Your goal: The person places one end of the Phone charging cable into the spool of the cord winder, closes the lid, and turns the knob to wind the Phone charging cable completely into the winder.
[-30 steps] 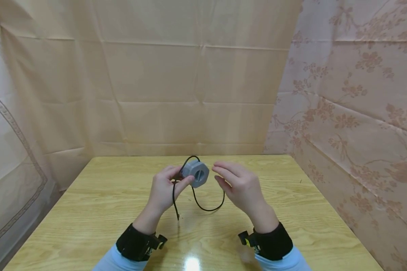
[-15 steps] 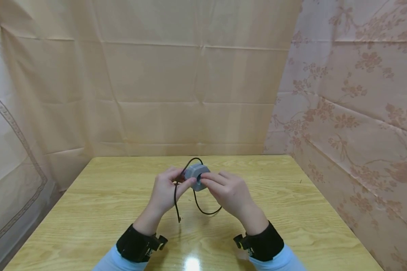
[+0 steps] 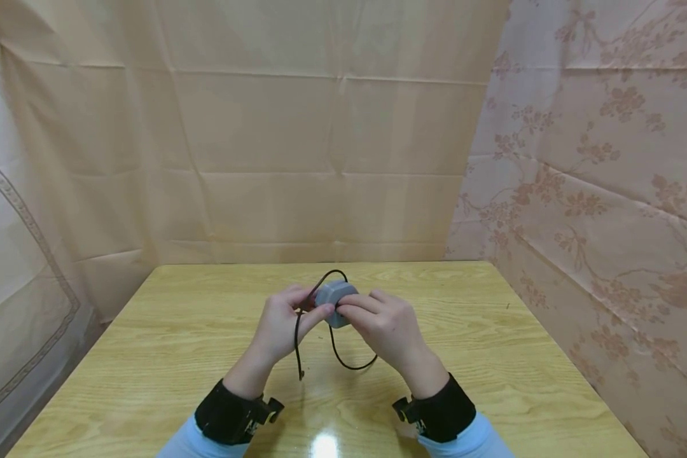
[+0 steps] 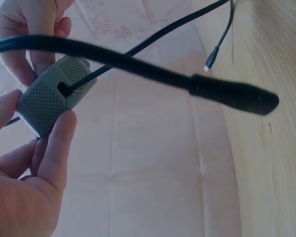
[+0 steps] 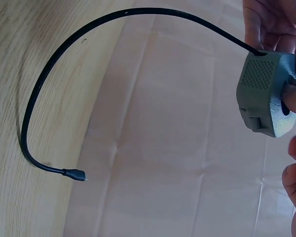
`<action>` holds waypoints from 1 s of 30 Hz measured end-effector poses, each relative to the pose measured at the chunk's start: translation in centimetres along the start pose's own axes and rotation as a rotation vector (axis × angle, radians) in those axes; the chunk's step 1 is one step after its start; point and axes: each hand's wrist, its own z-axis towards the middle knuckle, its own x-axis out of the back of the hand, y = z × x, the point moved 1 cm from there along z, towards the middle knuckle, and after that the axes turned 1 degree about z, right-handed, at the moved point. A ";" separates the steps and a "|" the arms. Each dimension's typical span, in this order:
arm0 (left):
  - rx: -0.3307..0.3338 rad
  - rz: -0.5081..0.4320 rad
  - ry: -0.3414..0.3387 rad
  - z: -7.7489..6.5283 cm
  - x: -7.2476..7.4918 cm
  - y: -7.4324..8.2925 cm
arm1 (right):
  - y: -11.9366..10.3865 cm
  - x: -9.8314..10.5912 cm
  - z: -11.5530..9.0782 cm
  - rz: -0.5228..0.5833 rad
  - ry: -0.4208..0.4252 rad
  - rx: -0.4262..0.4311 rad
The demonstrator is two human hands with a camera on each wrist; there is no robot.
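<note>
My left hand (image 3: 279, 324) holds a grey hexagonal cable winder (image 3: 329, 291) above the table, fingers and thumb on its textured sides. The thumb and forefinger of my right hand (image 3: 390, 327) pinch the bar in the round recess of its face, covering most of it. A black cable (image 3: 296, 340) runs out of the winder on opposite sides. One end hangs in front of the left hand, its dark plug (image 4: 237, 97) large in the left wrist view. The other end loops below the winder; its small metal-tipped connector (image 5: 75, 174) shows in the right wrist view.
Beneath the hands lies a wood-grain table (image 3: 206, 356), its far edge close to a beige cloth (image 3: 320, 159). A floral curtain (image 3: 601, 191) hangs along the right side, a pale curtain (image 3: 11, 254) on the left. Black camera straps (image 3: 229, 413) wrap both wrists.
My right hand has come in from beside the winder and now pinches the bar in its face. The winder has shifted slightly right and down, its cable moving with it.
</note>
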 end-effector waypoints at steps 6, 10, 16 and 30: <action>0.020 -0.006 -0.016 0.2 0.2 0.4 | -0.1 0.2 0.1 0.022 0.061 -0.020; 0.027 -0.008 -0.024 0.4 0.3 0.6 | -0.2 0.3 0.2 0.018 0.103 -0.023; 0.045 -0.024 -0.027 0.6 0.4 1.1 | -0.4 0.4 0.5 0.000 0.149 -0.047; 0.089 -0.056 0.007 0.8 0.1 0.6 | -0.8 -0.3 1.3 0.024 0.107 -0.237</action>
